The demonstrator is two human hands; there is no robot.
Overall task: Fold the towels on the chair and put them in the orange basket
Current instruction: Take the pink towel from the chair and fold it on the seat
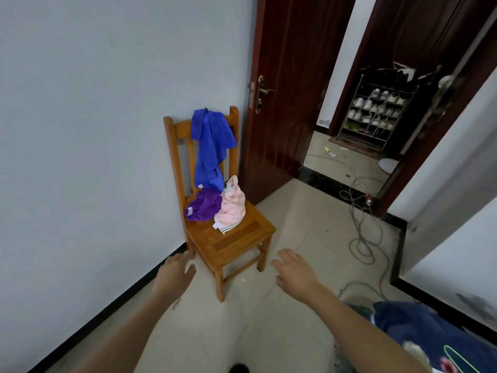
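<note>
A wooden chair (231, 246) stands against the pale wall. A blue towel (211, 146) hangs over its backrest. On the seat lie a crumpled purple towel (203, 207) and, to its right, a bunched pink towel (231, 208) with striped edges. My left hand (176, 271) reaches forward near the seat's front left corner, fingers relaxed and holding nothing. To the right of the chair's front legs my right hand (293, 270) hovers over the floor, also relaxed and holding nothing. No orange basket is in view.
A dark wooden door (285, 103) stands open right of the chair. Grey cables (363, 238) loop over the tiled floor. A shoe rack (376, 111) stands in the room beyond. A dark blue patterned fabric (430, 337) fills the bottom right corner.
</note>
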